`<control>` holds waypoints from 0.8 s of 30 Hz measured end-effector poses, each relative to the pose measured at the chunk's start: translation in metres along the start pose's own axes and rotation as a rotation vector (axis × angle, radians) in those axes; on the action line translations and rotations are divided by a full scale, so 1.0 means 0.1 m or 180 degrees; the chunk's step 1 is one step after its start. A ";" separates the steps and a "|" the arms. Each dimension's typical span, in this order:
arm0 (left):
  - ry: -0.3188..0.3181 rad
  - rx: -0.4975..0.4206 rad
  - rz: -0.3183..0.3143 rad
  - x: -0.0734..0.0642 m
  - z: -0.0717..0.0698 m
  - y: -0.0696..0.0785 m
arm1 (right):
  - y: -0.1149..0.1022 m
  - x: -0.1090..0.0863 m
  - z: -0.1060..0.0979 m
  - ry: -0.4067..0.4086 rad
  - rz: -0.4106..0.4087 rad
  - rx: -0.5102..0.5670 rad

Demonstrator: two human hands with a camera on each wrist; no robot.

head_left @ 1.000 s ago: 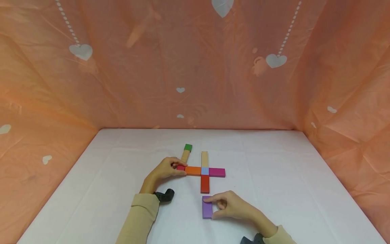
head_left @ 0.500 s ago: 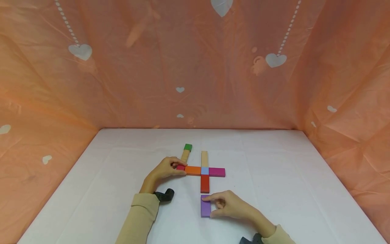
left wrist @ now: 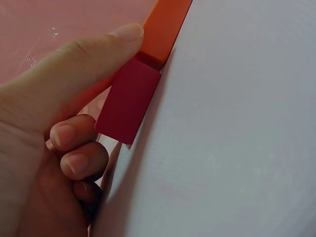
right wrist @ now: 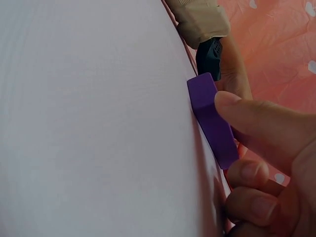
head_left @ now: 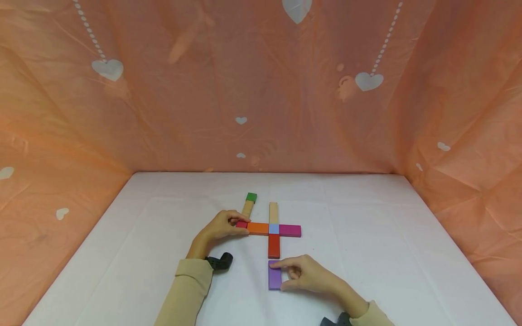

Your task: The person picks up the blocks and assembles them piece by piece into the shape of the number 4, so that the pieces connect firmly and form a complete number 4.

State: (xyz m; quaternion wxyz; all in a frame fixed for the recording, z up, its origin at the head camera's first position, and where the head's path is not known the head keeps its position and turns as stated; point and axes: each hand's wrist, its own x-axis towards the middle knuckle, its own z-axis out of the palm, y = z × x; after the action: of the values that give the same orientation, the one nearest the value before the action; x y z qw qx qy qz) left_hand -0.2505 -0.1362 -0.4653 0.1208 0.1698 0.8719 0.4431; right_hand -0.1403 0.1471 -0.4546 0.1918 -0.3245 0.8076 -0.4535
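Several flat wooden blocks lie on a white tabletop. My left hand (head_left: 221,225) pinches a crimson block (left wrist: 129,101), with thumb and index tips reaching the left end of the orange block (head_left: 258,228). A light blue block (head_left: 274,228) sits at the centre of a cross. Around it are the orange block, a plain wood block (head_left: 273,212) behind, a magenta block (head_left: 290,231) at right and a red block (head_left: 274,246) in front. My right hand (head_left: 307,273) grips a purple block (head_left: 275,278) between index finger and thumb. A narrow gap separates purple from red.
Behind the left hand, a slanted plain wood block (head_left: 247,208) bears a green block (head_left: 251,197) at its far end. An orange sheet with white hearts (head_left: 261,90) hangs around the table's back and sides. Each wrist wears a black camera (head_left: 220,261).
The right hand has slid the purple block slightly left and away from the body, in line with the red block and nearer to it. The left hand has held still.
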 end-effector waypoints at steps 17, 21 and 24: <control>0.0033 0.0029 0.0144 -0.04 -0.02 0.00 | -0.01 0.01 0.02 0.0040 0.0101 -0.0068; 0.0046 -0.0034 0.0187 -0.03 -0.03 -0.01 | 0.00 0.01 0.02 0.0036 0.0126 -0.0092; 0.0041 -0.0141 0.0208 -0.03 -0.02 -0.01 | 0.01 0.00 0.01 0.0032 0.0142 -0.0087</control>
State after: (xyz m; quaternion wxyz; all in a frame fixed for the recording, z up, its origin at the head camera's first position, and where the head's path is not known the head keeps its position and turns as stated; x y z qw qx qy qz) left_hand -0.2487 -0.1398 -0.4645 0.1043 0.1926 0.8567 0.4671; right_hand -0.1402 0.1464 -0.4561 0.1933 -0.3066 0.8218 -0.4397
